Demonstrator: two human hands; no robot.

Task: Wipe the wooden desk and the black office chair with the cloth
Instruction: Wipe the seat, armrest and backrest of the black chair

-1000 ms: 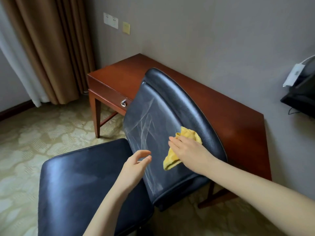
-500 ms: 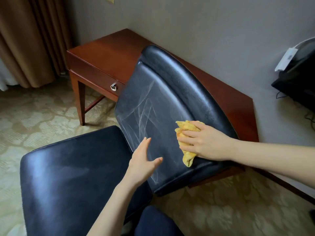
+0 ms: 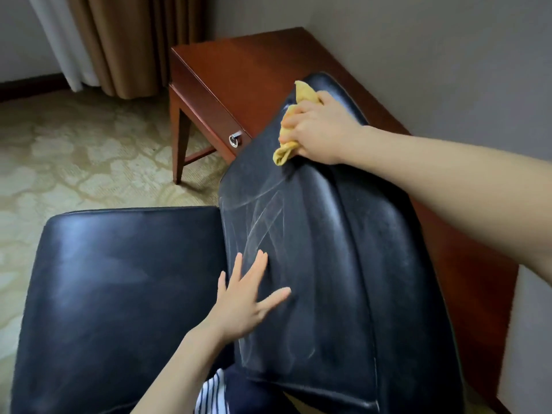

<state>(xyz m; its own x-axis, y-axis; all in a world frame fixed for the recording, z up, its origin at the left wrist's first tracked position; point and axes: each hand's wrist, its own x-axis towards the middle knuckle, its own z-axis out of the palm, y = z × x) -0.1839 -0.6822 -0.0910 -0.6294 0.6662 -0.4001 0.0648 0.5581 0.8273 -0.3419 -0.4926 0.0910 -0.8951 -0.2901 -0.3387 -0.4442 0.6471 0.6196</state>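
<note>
Head view: the yellow cloth [image 3: 289, 127] is bunched up in my right grip [image 3: 321, 127], fingers curled round it, pressed near the top of the black chair [image 3: 343, 249] back. Left grip [image 3: 245, 297] lies spread flat lower down. Wooden surface [image 3: 239, 73] sits behind.

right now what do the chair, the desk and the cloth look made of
Chair: black leather or faux leather, glossy, creased, with pale wipe streaks.
Desk: reddish-brown wood or veneer, smooth satin sheen.
Cloth: soft yellow fabric, matte, bunched in folds, possibly microfibre.
</note>
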